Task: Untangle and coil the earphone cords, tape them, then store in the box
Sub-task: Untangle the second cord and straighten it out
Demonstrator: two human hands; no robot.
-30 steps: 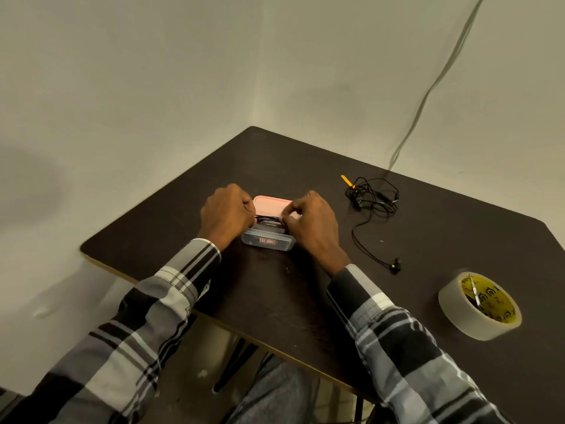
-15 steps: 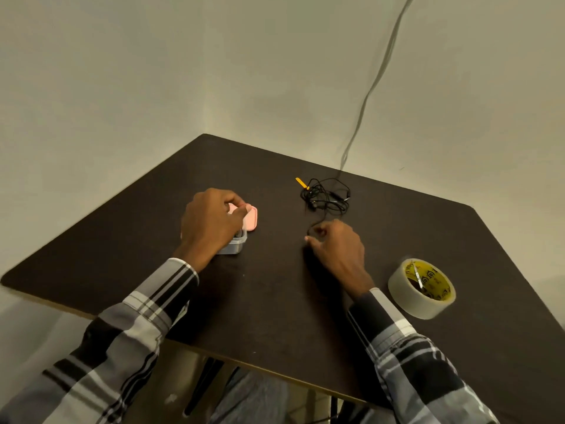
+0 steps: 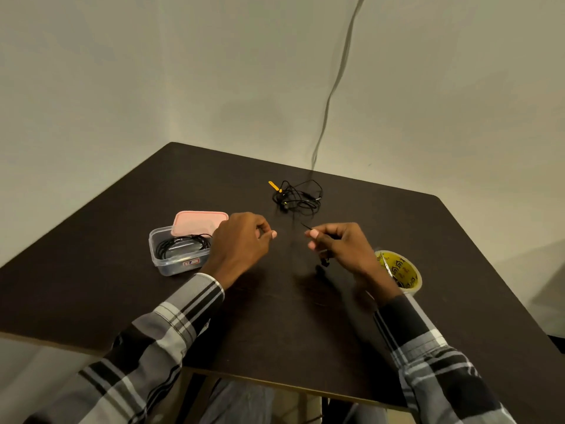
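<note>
A clear plastic box (image 3: 179,261) stands on the left of the dark table (image 3: 275,325). A coiled black cord (image 3: 183,244) lies inside it, and its pink lid (image 3: 200,223) lies right behind it. A second, tangled black earphone (image 3: 298,197) with a yellow tag (image 3: 274,185) lies farther back. My right hand (image 3: 342,244) pinches one strand of that earphone above the table, and an earbud (image 3: 325,263) dangles below the fingers. My left hand (image 3: 241,244) hovers just right of the box with loosely curled fingers. I see nothing in it.
A roll of clear tape (image 3: 400,272) with a yellow core lies on the table beside my right wrist. A grey cable (image 3: 333,87) runs down the wall behind the table. The table sits in a corner, with walls at the back and left.
My left hand has let go of the box and moved right; the box now stands uncovered. My right hand has lifted an earbud end of the tangled cord off the table.
</note>
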